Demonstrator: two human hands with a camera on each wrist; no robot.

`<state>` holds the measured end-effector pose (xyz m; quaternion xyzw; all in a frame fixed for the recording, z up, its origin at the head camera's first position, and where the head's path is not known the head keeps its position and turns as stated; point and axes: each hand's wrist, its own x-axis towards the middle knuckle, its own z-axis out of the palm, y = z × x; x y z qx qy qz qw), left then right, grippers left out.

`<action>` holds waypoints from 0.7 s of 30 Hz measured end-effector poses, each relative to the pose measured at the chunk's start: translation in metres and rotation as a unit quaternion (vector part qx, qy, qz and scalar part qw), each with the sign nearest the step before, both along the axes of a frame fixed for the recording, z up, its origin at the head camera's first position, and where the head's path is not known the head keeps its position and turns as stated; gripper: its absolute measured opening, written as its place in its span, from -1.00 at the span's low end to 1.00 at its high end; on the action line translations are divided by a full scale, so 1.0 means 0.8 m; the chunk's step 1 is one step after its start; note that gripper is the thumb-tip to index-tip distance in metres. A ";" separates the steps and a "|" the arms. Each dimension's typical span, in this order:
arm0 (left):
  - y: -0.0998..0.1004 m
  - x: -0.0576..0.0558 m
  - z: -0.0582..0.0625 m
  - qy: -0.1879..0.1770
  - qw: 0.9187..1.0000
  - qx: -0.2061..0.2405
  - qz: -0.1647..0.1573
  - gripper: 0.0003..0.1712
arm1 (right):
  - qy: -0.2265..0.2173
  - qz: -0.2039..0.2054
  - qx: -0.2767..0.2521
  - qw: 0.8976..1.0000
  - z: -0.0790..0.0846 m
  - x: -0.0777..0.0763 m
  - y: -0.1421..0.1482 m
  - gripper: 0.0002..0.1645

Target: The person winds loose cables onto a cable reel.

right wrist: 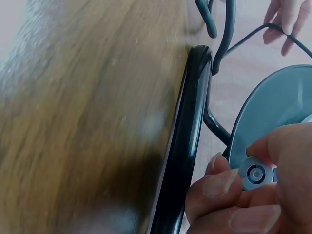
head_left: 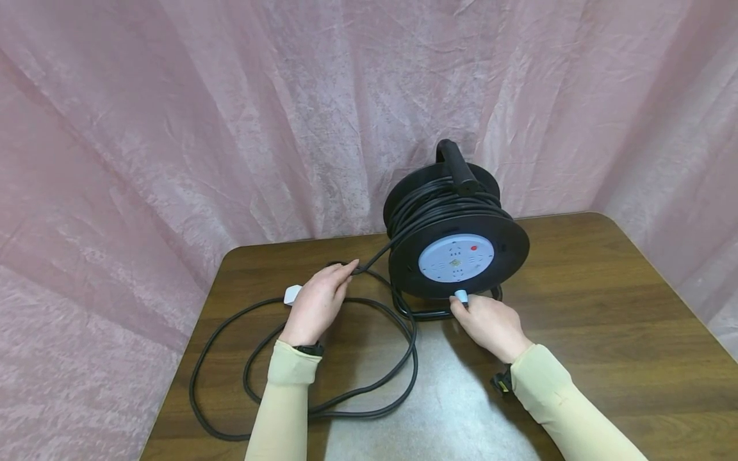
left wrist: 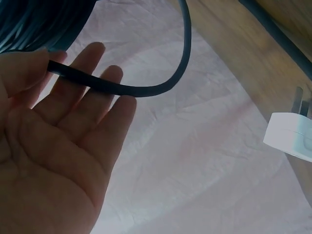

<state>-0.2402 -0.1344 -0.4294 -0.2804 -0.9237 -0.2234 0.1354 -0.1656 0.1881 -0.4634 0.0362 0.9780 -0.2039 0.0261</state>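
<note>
A black cable reel (head_left: 403, 269) with a pale blue socket panel (head_left: 455, 258) stands on the table, its drum wound with black cable (head_left: 423, 208). My left hand (head_left: 319, 301) pinches the loose cable (left wrist: 105, 87) between thumb and fingers, left of the reel. In the left wrist view its other fingers lie under the cable. At the lower rim of the reel, my right hand (head_left: 490, 325) grips the small light-blue crank knob (right wrist: 256, 174) with thumb and curled fingers. A white plug (left wrist: 292, 134) lies just left of my left hand.
Loose cable loops (head_left: 346, 413) spread over the left part of the wooden table (head_left: 623, 320). The reel's black tube stand (head_left: 429, 315) rests on the tabletop, and its carrying handle (head_left: 458, 168) rises on top. A pink curtain (head_left: 323, 115) hangs behind.
</note>
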 end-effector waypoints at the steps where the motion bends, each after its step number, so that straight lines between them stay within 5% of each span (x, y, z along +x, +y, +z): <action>1: 0.000 0.000 0.000 -0.001 1.000 0.000 -0.001 -0.53 | -0.001 0.001 0.000 1.000 0.000 0.000 -0.001 -0.28; 13: 0.000 0.001 0.001 -0.008 1.000 0.010 0.018 -0.49 | 0.009 0.002 -0.001 1.000 -0.001 -0.005 -0.016 -0.30; 21: -0.002 -0.001 0.002 0.019 1.000 0.009 0.019 -0.58 | 0.011 0.002 0.002 1.000 -0.003 -0.006 -0.023 -0.31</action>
